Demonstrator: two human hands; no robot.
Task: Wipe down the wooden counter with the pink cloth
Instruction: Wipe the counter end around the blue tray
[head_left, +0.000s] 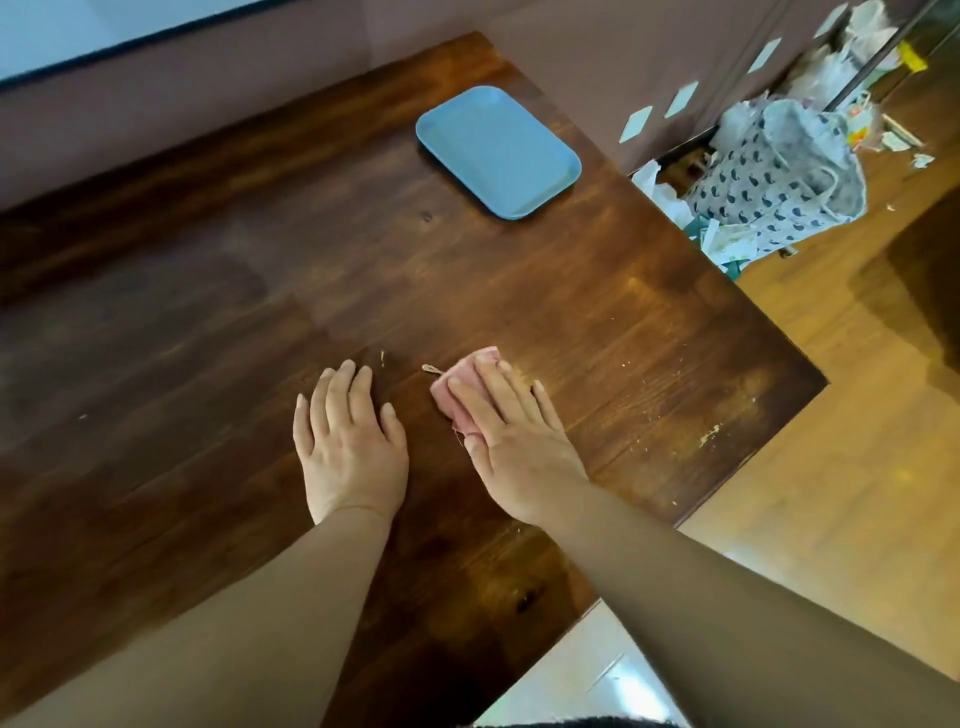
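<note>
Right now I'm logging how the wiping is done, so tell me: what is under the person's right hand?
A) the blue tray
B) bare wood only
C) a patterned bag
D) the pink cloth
D: the right hand lies with straight fingers on the pink cloth, pressing it to the wooden counter, while the blue tray sits apart, farther back.

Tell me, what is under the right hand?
The pink cloth lies under the right hand, pressed flat on the wooden counter. Most of it is covered; any crumbs beneath are hidden.
</note>
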